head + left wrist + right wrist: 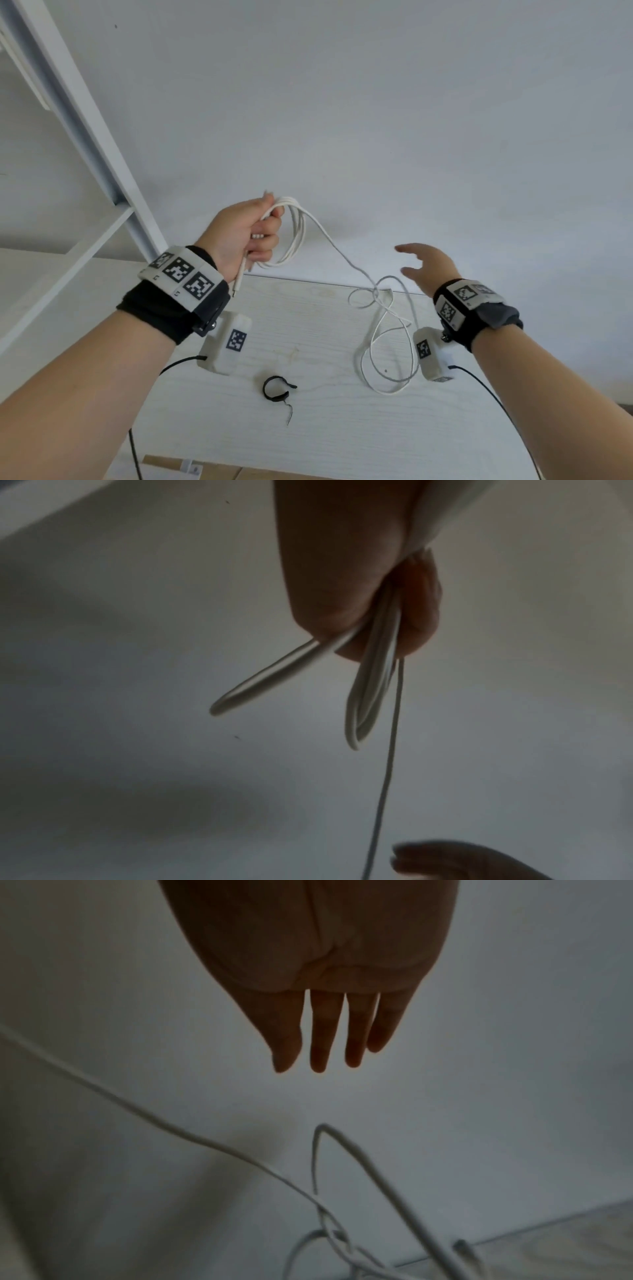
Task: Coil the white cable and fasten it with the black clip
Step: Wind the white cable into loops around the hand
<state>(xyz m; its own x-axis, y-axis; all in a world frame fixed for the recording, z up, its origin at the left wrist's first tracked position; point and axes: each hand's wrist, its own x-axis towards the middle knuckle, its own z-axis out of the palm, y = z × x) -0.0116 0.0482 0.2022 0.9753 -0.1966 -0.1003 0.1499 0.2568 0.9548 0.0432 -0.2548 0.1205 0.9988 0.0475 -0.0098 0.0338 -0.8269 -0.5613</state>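
My left hand (255,233) is raised above the table and grips several loops of the white cable (297,233), one plug end hanging below the fist. The left wrist view shows the loops of the cable (371,685) squeezed in the left hand (346,588). From the loops a single strand runs down to a loose tangle (383,329) on the table. My right hand (423,263) hovers above that tangle with straight, spread fingers (320,1039) and holds nothing; the cable (192,1137) passes below it. The black clip (275,388) lies open on the table near the front.
The pale wood-grain table (308,428) meets a plain white wall (342,102) at the back. A white shelf frame (85,137) rises at the left, close to my left arm. Black sensor leads (493,394) trail from both wristbands.
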